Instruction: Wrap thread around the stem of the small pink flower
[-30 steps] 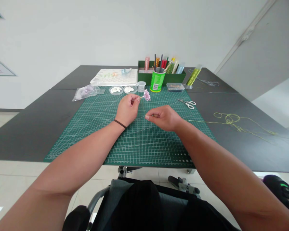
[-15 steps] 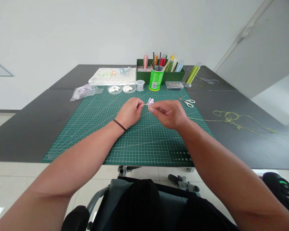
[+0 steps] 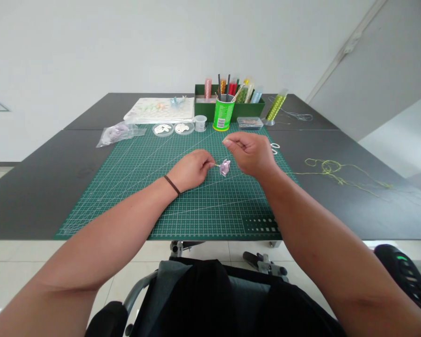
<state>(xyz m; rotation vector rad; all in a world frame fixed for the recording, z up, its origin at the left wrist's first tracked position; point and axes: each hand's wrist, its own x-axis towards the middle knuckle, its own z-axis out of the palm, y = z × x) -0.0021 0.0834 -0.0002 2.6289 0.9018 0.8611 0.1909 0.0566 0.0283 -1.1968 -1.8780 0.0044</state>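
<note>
Lilac and small, the flower (image 3: 225,167) sits just past the fingertips of the left hand (image 3: 193,169), which pinch its stem (image 3: 216,164) over the green mat (image 3: 192,210). The right hand's fingers, apart from it, are closed; I can't tell whether they grip the yellow-green thread (image 3: 339,180).

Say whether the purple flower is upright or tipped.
Tipped: the purple flower points sideways, its visible stem running nearly level from the left hand.

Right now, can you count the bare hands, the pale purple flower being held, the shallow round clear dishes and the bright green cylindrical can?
Bare left hand and bare right hand: 2
Pale purple flower, held by its stem: 1
Shallow round clear dishes: 2
Bright green cylindrical can: 1
Total: 6
</note>
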